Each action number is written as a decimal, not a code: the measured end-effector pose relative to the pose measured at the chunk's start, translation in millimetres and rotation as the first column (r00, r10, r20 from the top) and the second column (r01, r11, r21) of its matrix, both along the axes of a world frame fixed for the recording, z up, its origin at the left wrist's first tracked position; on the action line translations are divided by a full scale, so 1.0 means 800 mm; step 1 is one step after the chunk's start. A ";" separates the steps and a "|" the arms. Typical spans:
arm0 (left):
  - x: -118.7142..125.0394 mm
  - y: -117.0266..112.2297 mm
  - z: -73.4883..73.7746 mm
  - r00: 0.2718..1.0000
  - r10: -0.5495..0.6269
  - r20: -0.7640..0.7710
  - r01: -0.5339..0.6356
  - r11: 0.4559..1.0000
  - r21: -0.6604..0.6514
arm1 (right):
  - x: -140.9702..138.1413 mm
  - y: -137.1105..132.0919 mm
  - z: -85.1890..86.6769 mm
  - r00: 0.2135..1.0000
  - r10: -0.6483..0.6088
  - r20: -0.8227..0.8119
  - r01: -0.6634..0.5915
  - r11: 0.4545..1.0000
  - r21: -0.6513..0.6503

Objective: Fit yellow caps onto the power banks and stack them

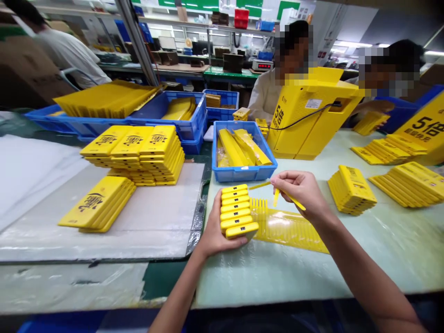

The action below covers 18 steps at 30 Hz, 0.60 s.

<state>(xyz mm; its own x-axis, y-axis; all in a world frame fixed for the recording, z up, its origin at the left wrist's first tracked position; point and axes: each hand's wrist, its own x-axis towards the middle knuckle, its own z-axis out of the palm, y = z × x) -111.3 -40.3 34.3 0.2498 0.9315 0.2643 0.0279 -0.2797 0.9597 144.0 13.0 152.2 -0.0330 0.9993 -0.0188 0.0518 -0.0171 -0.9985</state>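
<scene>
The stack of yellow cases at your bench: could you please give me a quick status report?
Left hand gripping stack of yellow cases, slotted ends showing. Right hand pinching thin yellow strip. Comb-edged yellow plastic sheet lying beside the stack.

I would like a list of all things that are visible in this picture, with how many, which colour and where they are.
Stacked cases: about seven, yellow, held in the left hand.
Plastic strip: one, yellow, pinched in the right hand.
Toothed plastic sheet: one, yellow, on the pale bench.
Case stacks: about seven, yellow, on the white sheet and the bench.
Plastic crates: at least four, blue, ahead of the hands.
Housing: one, yellow, with black cable, on the bench.
Digital scale: one, white, red display, on the far bench.
Co-workers: three, ahead.
Left hand: one, holding the cases.
Right hand: one, holding the strip.
</scene>
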 end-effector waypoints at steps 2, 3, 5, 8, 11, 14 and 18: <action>0.001 0.000 -0.005 1.000 -0.018 0.017 0.018 1.000 0.006 | -0.032 -0.003 0.015 1.000 -0.010 0.013 0.010 1.000 0.007; 0.001 0.000 -0.008 1.000 -0.018 0.020 0.017 1.000 0.009 | -0.045 -0.003 0.019 1.000 -0.012 0.029 0.012 1.000 0.007; 0.001 0.000 -0.013 1.000 0.002 0.021 -0.002 1.000 0.015 | -0.065 -0.001 0.022 0.998 -0.011 0.066 0.012 1.000 -0.001; 0.002 -0.001 -0.017 1.000 0.015 0.019 -0.015 1.000 0.014 | -0.078 0.002 0.022 0.991 -0.015 0.132 0.020 0.999 -0.039; 0.004 -0.003 -0.016 1.000 0.014 -0.001 -0.014 1.000 0.019 | -0.082 0.004 0.026 0.982 -0.003 0.188 0.017 0.997 -0.071; 0.005 -0.002 -0.013 0.999 0.031 -0.034 -0.029 0.999 0.040 | -0.087 0.005 0.035 0.968 0.027 0.249 -0.009 0.997 -0.075; 0.006 -0.001 -0.012 0.998 0.035 -0.050 -0.033 0.998 0.053 | -0.095 0.008 0.049 0.930 0.072 0.361 -0.027 0.991 -0.129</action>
